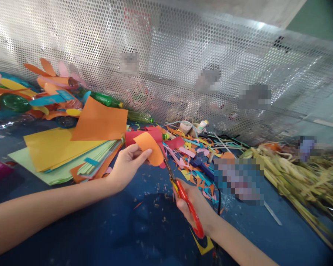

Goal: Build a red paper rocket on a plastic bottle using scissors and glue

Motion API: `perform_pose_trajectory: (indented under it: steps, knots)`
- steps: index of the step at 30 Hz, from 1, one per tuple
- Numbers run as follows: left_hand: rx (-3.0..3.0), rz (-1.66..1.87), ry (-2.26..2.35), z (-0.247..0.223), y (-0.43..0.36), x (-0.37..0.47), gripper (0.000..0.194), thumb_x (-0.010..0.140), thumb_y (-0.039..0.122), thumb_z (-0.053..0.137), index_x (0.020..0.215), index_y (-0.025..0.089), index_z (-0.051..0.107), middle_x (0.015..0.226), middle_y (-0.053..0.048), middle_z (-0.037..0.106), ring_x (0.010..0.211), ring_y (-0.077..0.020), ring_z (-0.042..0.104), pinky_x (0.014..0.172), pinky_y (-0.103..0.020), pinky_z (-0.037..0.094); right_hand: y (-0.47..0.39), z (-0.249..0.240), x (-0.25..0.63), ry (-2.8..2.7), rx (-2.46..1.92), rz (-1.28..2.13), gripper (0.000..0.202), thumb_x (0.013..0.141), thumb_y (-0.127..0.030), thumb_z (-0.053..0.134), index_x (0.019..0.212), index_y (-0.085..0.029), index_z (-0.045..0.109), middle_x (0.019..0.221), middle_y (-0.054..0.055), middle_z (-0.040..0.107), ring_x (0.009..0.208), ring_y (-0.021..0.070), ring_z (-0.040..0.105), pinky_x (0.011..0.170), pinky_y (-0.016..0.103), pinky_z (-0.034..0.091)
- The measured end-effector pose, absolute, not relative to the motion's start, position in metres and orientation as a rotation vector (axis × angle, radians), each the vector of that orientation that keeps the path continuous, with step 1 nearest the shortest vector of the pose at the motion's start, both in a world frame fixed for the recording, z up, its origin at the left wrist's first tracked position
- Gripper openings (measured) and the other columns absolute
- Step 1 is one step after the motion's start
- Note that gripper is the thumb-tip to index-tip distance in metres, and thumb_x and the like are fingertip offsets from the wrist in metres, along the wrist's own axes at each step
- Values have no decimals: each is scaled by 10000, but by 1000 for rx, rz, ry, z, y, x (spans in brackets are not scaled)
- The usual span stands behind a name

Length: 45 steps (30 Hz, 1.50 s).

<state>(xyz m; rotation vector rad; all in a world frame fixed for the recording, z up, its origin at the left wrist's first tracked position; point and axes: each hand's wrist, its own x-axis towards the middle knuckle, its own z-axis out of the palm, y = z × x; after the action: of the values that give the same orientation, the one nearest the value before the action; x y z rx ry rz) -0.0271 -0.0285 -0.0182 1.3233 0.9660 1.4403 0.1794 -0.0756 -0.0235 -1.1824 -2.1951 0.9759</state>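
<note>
My left hand pinches a piece of orange paper with a rounded end between thumb and fingers. Wrapped around the red-handled scissors, my right hand holds them with the blades pointing up and away. The blades lie against the right edge of the orange paper; whether they are cutting into it I cannot tell. Behind the paper rests a bottle covered in red paper. To the left of my left hand lies a stack of coloured sheets, with an orange sheet on top.
Paper scraps litter the blue table. Decorated plastic bottles crowd the far left. A blue glue gun with a black cord lies beyond my right hand. Dry husks are heaped at right. A perforated metal screen borders the back.
</note>
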Motion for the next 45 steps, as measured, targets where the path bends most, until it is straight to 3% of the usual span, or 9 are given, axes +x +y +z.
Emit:
perform_pose_trajectory:
  steps: [6,16,24,34,39,42,45]
  knots:
    - [1340,1434,989,-20,-28,-28,183,777,316,598,816,138,595,674,-6,632,643,-129,603,622,-231,497,-74,-27,180,-2206,-1211,900,574,726,-768,261,692,-200,341,593,-37,356,530,110,298,491,247,245]
    - [1311,1432,958,-21,-27,-27,228,772,326,600,902,139,611,803,-36,670,687,-141,617,653,-251,507,-73,-30,181,-2214,-1217,866,535,745,-737,302,682,-207,332,580,-40,343,529,114,292,488,246,246]
    - [1307,1423,979,-22,-25,-27,286,775,329,602,994,143,603,735,-20,651,714,-151,613,669,-262,503,-71,-33,181,-2192,-1232,868,525,742,-726,338,678,-205,343,574,-41,343,518,110,289,475,242,245]
    - [1308,1409,960,-25,-24,-28,239,785,314,593,944,135,606,788,-27,662,703,-132,615,673,-241,501,-71,-36,180,-2135,-1212,854,488,775,-679,346,666,-203,355,568,-43,334,505,106,302,467,250,265]
    - [1296,1366,908,-29,-22,-27,249,792,314,574,975,148,605,937,-58,677,776,-153,636,708,-269,516,-72,-39,181,-1900,-1203,1112,465,809,-657,286,718,-213,393,561,-31,390,431,110,402,413,256,390]
    - [1312,1267,877,-34,-22,-25,249,789,317,572,958,140,618,970,-77,674,818,-175,637,740,-296,509,-69,-40,184,-1842,-1179,1054,467,842,-620,257,723,-205,436,633,20,495,564,155,527,546,299,477]
    - [1327,1097,823,-37,-24,-24,371,767,300,597,1103,150,550,962,-86,678,847,-203,640,735,-316,501,-62,-43,185,-1801,-1307,959,388,821,-574,406,748,-196,454,701,36,569,623,166,584,606,306,487]
